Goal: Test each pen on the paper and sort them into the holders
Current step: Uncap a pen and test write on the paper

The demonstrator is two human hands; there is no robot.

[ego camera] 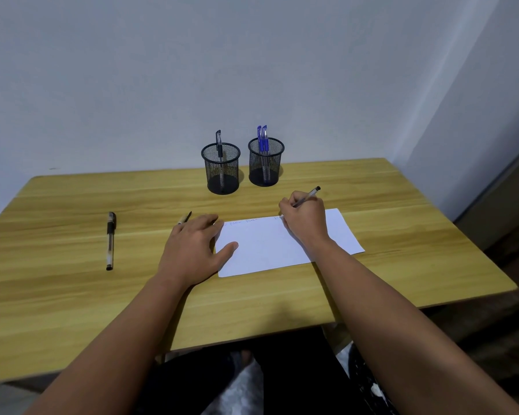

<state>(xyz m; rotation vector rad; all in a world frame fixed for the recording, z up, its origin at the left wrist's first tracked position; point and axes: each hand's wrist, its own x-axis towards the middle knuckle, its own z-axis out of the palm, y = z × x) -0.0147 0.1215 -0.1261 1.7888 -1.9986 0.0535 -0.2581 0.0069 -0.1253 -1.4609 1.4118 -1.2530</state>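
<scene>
A white sheet of paper (270, 247) lies on the wooden table (72, 295), with faint scribbles along its far edge. My right hand (304, 218) grips a clear pen (309, 194) with its tip on the paper's far edge. My left hand (195, 250) rests flat on the paper's left edge, fingers apart; a pen cap (185, 218) pokes out from under its fingers. Another black-capped pen (110, 241) lies on the table to the left. Two black mesh holders stand at the back: the left holder (221, 169) has one black pen, the right holder (265, 163) has two blue pens.
A plain wall rises right behind the holders, and another wall closes in at the right. The table's near edge runs just above my lap, and its right edge drops off beyond the paper.
</scene>
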